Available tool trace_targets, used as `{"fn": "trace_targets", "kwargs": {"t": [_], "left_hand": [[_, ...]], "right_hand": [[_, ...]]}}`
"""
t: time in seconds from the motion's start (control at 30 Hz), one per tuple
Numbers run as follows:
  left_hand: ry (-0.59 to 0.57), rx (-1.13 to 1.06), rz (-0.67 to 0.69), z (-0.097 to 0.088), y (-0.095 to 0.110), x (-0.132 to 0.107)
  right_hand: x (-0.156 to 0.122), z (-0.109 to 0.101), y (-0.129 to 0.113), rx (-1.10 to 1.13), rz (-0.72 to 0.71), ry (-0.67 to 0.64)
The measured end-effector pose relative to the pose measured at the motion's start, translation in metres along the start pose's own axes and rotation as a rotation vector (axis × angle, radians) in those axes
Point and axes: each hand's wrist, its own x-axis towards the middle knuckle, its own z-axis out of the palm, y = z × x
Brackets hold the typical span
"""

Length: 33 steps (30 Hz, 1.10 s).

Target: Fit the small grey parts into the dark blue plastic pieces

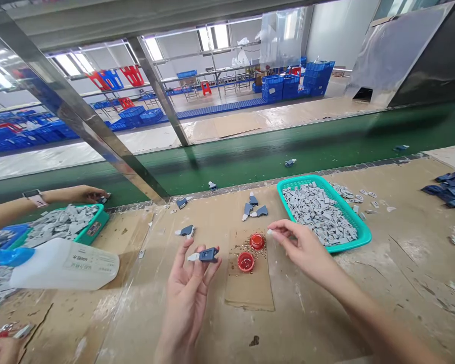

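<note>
My left hand (187,298) is closed on a small dark blue plastic part (208,254) with a pale grey tip, held between thumb and fingers. To the right, my right hand (299,242) pinches a tiny whitish piece (270,231) at its fingertips. Between the hands lies a cardboard piece (250,293) bearing two red caps, the nearer cap (246,262) and the farther cap (257,241), with brown specks around them. Beyond my right hand stands a turquoise basket (364,237) full of small grey pieces (318,212). Several blue-and-grey parts (253,198) lie past the caps.
A green conveyor belt (242,162) crosses behind the table, carrying a few parts. On the left are a white plastic bottle (72,263), a filled green basket (97,222) and a co-worker's hand (85,194) over the belt edge. Dark blue parts (453,189) are heaped at right.
</note>
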Motion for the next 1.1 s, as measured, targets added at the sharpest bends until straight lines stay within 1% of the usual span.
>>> {"fn": "trace_targets", "kwargs": {"t": [0.1,0.2,0.3,0.4,0.5,0.63,0.7,0.8,0.87,0.97,1.03,1.1], "left_hand": [[0.061,-0.069,-0.068,-0.004,-0.006,-0.015],[0.114,-0.110,-0.129,-0.005,-0.013,-0.025],[0.140,-0.148,-0.155,-0.004,-0.018,-0.031],[0.148,-0.190,-0.165,-0.003,-0.020,-0.032],[0.152,-0.193,-0.187,0.000,-0.022,-0.030],[0.168,-0.103,-0.191,0.007,-0.024,-0.030],[0.164,-0.061,-0.183,0.012,-0.026,-0.030],[0.171,-0.034,-0.167,0.019,-0.029,-0.030],[0.180,-0.022,-0.146,0.024,-0.032,-0.029],[0.143,0.006,-0.125,0.033,-0.035,-0.028],[0.112,0.021,-0.119,0.039,-0.036,-0.029],[0.104,0.027,-0.105,0.043,-0.035,-0.031]], "right_hand": [[0.007,0.024,0.012,0.145,0.082,0.042],[0.013,0.034,0.020,0.248,0.128,0.037],[0.015,0.035,0.020,0.323,0.165,0.014],[0.014,0.035,0.018,0.369,0.187,-0.006],[0.015,0.036,0.020,0.354,0.189,-0.015],[0.015,0.036,0.022,0.298,0.185,-0.013],[0.014,0.033,0.018,0.314,0.180,-0.010],[0.009,0.025,0.004,0.399,0.182,-0.046],[0.002,0.019,-0.008,0.472,0.191,-0.103],[-0.010,0.013,-0.024,0.562,0.204,-0.211],[-0.016,0.011,-0.030,0.599,0.205,-0.271],[-0.020,0.012,-0.033,0.619,0.204,-0.308]]}}
